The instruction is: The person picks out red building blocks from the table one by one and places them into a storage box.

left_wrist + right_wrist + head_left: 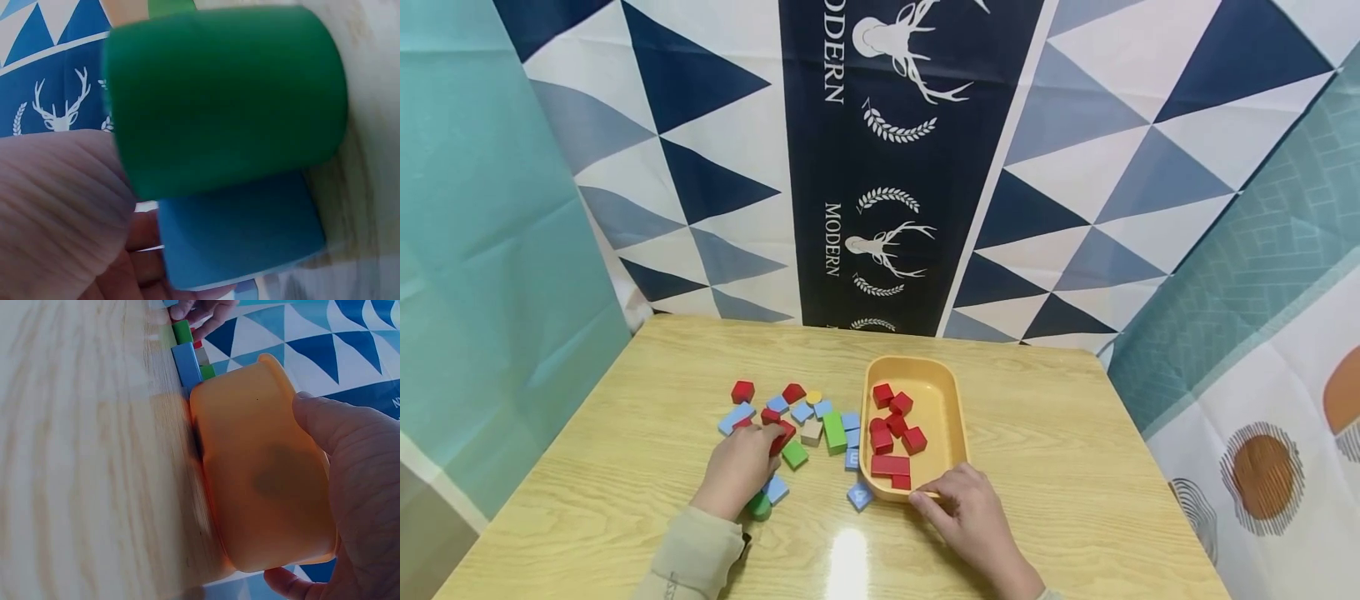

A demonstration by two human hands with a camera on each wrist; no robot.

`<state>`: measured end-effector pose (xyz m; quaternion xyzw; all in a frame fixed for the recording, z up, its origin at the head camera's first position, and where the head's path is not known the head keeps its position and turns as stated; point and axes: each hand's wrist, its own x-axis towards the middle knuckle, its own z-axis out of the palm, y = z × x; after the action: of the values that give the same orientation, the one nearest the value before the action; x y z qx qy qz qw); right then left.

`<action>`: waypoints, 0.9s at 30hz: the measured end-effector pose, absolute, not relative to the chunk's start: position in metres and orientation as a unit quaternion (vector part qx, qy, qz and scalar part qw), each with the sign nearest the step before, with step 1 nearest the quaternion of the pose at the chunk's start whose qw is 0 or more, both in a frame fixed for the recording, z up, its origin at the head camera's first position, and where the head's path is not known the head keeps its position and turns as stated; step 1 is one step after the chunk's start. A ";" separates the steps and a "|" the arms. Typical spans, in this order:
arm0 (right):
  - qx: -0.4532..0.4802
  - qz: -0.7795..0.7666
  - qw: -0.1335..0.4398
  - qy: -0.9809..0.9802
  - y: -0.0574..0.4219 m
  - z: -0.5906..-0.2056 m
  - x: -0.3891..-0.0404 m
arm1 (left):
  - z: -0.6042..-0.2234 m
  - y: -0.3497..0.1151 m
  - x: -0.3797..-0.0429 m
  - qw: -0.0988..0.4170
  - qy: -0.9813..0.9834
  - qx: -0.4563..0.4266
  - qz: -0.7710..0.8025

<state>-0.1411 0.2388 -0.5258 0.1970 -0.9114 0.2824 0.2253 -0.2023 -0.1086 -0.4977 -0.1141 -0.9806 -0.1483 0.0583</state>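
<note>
My left hand (741, 467) is among the loose blocks at the left, its thumb and fingers around a red block (786, 431). Part of that block is hidden by the fingers. Close to the left wrist camera are a green rounded block (231, 100) and a blue block (244, 231). An orange-yellow plastic tray (953, 417) holds several red blocks (890, 465). My right hand (970, 517) grips the tray's near right corner. In the right wrist view, the thumb lies on the tray's rim and a finger shows at its outer end.
Blue blocks (852, 437) lie along the tray's left side, one more (860, 496) near its front corner. A tall green block (834, 433), a beige block (811, 432) and a yellow piece (814, 397) lie in the pile. Patterned cloth hangs behind the wooden table (1037, 433).
</note>
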 end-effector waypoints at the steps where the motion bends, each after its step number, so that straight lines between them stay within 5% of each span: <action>1: 0.196 0.284 0.226 -0.911 0.239 -0.526 -0.141 | -0.499 -0.108 -0.203 0.060 -0.981 -0.112 -0.147; 8: 0.201 0.285 0.230 -0.908 0.239 -0.528 -0.140 | -0.503 -0.110 -0.206 0.075 -0.982 -0.116 -0.128; 18: 0.197 0.286 0.231 -0.909 0.241 -0.525 -0.139 | -0.461 -0.081 -0.196 0.198 -0.950 -0.170 -0.173; 27: 0.215 0.285 0.246 -0.901 0.240 -0.524 -0.140 | -0.459 -0.014 -0.197 0.106 -0.929 -0.309 -0.174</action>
<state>-0.1400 0.2401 -0.5244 0.2152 -0.9012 0.2845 0.2460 -0.1972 -0.0144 -0.4590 -0.3094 -0.9289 -0.1738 0.1062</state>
